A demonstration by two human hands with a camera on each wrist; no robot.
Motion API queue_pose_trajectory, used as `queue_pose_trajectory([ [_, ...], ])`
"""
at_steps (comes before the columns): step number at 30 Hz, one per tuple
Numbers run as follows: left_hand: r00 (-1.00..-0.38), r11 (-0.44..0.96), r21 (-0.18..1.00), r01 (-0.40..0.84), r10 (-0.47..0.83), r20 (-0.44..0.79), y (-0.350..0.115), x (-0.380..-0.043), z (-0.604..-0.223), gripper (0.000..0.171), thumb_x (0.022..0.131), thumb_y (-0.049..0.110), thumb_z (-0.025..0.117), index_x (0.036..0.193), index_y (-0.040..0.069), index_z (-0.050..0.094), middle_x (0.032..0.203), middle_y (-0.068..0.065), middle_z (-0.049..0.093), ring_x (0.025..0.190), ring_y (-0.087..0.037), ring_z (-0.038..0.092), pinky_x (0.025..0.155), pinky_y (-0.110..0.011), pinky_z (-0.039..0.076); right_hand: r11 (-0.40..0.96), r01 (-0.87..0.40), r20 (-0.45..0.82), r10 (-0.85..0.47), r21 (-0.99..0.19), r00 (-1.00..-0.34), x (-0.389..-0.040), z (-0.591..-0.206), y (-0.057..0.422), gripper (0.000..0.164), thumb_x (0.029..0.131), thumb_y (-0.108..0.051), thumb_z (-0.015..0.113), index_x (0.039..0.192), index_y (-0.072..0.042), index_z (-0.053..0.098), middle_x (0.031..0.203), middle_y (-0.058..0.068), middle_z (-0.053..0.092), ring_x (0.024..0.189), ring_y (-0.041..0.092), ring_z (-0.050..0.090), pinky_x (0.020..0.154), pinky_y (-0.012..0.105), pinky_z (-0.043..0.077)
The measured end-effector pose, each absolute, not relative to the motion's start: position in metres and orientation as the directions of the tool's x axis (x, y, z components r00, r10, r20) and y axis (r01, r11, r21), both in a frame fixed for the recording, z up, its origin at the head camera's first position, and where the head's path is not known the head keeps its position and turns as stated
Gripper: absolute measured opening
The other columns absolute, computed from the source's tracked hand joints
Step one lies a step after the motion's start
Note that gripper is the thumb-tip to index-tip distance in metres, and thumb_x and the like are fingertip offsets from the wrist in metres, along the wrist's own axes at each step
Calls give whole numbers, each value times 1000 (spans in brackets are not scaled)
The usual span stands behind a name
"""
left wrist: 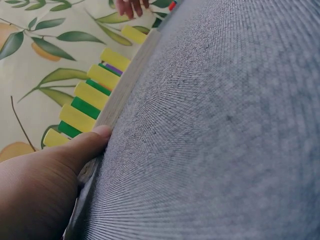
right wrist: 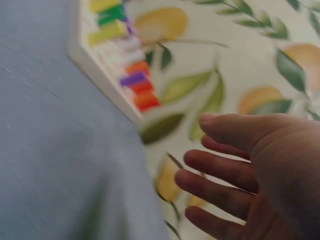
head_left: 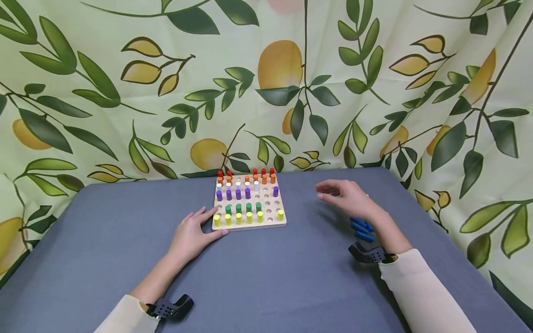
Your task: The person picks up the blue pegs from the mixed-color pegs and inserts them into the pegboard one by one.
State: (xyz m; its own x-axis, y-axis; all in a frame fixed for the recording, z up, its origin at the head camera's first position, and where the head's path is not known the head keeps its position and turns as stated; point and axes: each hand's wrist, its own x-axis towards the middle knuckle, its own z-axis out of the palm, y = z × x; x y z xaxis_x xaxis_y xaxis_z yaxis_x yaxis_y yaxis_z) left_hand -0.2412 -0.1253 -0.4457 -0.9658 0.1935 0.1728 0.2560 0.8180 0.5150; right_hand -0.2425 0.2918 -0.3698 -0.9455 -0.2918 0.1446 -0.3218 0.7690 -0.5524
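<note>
A pale wooden pegboard (head_left: 272, 223) lies at the far middle of the table, with rows of red, orange, white, purple, green and yellow pegs standing in it. Bare holes show between the purple and green rows and toward the right side. My left hand (head_left: 189, 236) touches the board's near left corner, thumb (left wrist: 95, 142) along the front edge and index finger at the left side, both fairly straight. Over the table to the right of the board hovers my right hand (head_left: 351, 196), fingers extended and holding nothing. Loose blue pegs (head_left: 364, 236) lie beneath its wrist, partly hidden.
A grey-blue cloth (head_left: 266, 277) covers the table. Behind it and along the right side hangs a curtain (head_left: 233, 106) printed with leaves and fruit. Each wrist carries a black camera mount (head_left: 172, 308).
</note>
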Motion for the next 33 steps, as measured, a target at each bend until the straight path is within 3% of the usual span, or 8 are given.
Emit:
queue_pose_trajectory([
  [3,-965,819,514,257,192,176,-125,-241,-445,74,83,48,80,145,15,57,149,-29,49,137,-62,41,106,-75,36,785,-294,129,-269,-545,-955,-240,-360,311,37,103,-32,60,131,-9,66,127,13,72,114,28,70,92,44,58],
  [9,-967,824,507,253,193,169,-124,-240,-443,74,83,48,80,145,14,57,149,-30,49,136,-62,41,106,-75,36,807,-271,129,-239,-525,-962,-235,-348,343,36,103,-31,59,132,-10,66,128,13,71,113,29,70,85,13,52],
  [11,-967,826,505,252,192,169,-124,-239,-443,74,83,47,80,145,13,57,149,-30,49,136,-62,41,105,-76,37,802,-278,143,-239,-529,-960,-233,-347,353,34,104,-26,58,131,-7,66,127,15,71,111,30,71,85,9,50],
  [19,-968,826,506,249,191,164,-124,-240,-443,75,83,48,80,145,14,57,150,-30,48,136,-62,41,105,-76,37,733,-251,138,-212,-632,-967,-228,-350,386,32,105,-14,53,131,2,62,123,28,69,94,11,73,77,28,62],
  [23,-967,823,509,251,196,161,-124,-240,-443,74,84,48,79,146,15,56,151,-30,47,137,-62,40,106,-76,35,730,-195,64,-204,-655,-977,-227,-352,393,34,106,-19,54,131,3,62,125,28,68,98,15,73,82,33,63],
  [27,-969,824,510,245,194,153,-125,-240,-442,74,84,48,79,146,16,56,151,-29,47,138,-62,39,106,-76,35,742,-166,3,-216,-650,-976,-228,-357,396,36,103,-21,59,130,2,62,124,23,70,105,24,72,85,26,60],
  [33,-970,824,514,240,192,145,-124,-240,-442,75,84,48,79,146,15,56,151,-30,47,138,-62,39,106,-76,35,752,-149,-41,-227,-643,-973,-232,-370,401,34,99,-18,64,128,0,64,120,19,72,104,23,70,83,22,57],
])
